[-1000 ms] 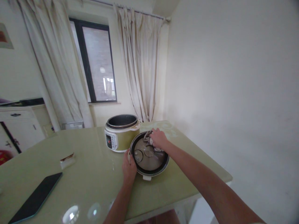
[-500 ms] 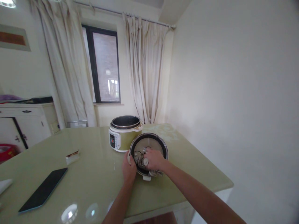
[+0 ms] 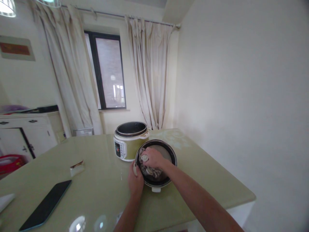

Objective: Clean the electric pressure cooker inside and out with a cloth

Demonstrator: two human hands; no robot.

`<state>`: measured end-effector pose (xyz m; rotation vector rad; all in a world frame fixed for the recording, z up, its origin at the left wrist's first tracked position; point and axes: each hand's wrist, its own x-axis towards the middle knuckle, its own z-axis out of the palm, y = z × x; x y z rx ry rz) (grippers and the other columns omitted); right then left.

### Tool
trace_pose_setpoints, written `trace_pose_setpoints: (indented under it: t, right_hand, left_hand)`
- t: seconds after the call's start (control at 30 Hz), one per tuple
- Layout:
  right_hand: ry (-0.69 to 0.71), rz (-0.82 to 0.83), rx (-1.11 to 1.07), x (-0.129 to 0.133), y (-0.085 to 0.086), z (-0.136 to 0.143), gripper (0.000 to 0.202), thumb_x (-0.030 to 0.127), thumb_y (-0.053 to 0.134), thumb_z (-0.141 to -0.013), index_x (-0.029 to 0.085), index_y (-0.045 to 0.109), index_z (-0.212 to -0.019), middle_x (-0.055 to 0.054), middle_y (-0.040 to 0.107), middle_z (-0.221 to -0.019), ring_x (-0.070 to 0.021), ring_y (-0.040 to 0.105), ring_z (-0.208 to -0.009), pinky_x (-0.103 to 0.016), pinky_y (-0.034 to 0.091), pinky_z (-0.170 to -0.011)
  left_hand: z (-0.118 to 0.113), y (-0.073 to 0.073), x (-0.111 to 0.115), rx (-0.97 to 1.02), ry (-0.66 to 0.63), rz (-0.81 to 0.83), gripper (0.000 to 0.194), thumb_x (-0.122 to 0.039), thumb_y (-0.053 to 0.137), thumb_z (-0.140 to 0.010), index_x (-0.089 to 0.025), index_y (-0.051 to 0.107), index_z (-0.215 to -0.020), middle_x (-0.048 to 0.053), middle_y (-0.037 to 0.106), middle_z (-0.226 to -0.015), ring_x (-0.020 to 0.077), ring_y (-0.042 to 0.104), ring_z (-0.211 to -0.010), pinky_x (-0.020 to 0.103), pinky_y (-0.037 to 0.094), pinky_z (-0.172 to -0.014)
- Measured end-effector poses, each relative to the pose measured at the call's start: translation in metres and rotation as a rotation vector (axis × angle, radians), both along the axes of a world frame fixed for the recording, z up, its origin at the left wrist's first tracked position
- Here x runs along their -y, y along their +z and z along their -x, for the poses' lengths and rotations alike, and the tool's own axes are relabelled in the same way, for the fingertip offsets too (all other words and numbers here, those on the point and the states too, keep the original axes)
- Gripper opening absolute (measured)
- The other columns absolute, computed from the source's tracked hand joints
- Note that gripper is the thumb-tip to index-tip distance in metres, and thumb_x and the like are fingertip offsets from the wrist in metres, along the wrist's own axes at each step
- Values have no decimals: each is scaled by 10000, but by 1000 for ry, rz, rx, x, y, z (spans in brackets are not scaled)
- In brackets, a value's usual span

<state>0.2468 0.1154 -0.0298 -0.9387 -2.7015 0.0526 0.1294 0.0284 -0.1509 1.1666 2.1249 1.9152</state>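
- Two hands: left hand point(image 3: 135, 182) grips the lid point(image 3: 167, 152), best held firm.
- Right hand point(image 3: 154, 158) clutches cloth point(image 3: 154, 173) beneath it; press evenly around the lid.

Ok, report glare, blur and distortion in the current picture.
All in the head view: two bright reflections glare on the table; the lamp at upper left looks blown out; the window leans, likely wide-angle distortion; the cloth in the right hand looks slightly blurred.
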Motion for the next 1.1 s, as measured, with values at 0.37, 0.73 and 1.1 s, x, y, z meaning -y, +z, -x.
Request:
trace_pose_setpoints:
  t: [0.37, 0.73, 1.1]
  right_hand:
    - [-288, 64, 174, 33, 3, -84, 393, 470, 731, -747, 231, 800, -1051, -138, 740, -1123, -327, 727, -972, -403, 575, -806]
    - [37, 183, -313, 56, -40, -27, 343, 331, 730, -786, 226, 762, -1111, -59, 726, -1077, -223, 677, -971, -326, 537, -899]
    - [-412, -50, -41, 34, 2, -67, 434, 349, 748, -821, 216, 690, -1229, -145, 623, -1280, -341, 593, -1143, -429, 534, -896]
  left_hand:
    - [-7, 8, -3, -7, -67, -58, 424, -415, 430, -998, -203, 612, -1317, 136, 704, -1328, 266, 648, -1274, 427, 516, -1090]
    - [0, 10, 5, 143, -159, -48, 553, -497, 267, -1044, -186, 632, -1322, 136, 718, -1316, 259, 655, -1267, 435, 514, -1091]
    - [-5, 18, 5, 75, -110, 0, 455, -486, 384, -1027, -215, 648, -1279, 122, 743, -1255, 272, 692, -1192, 427, 548, -1027]
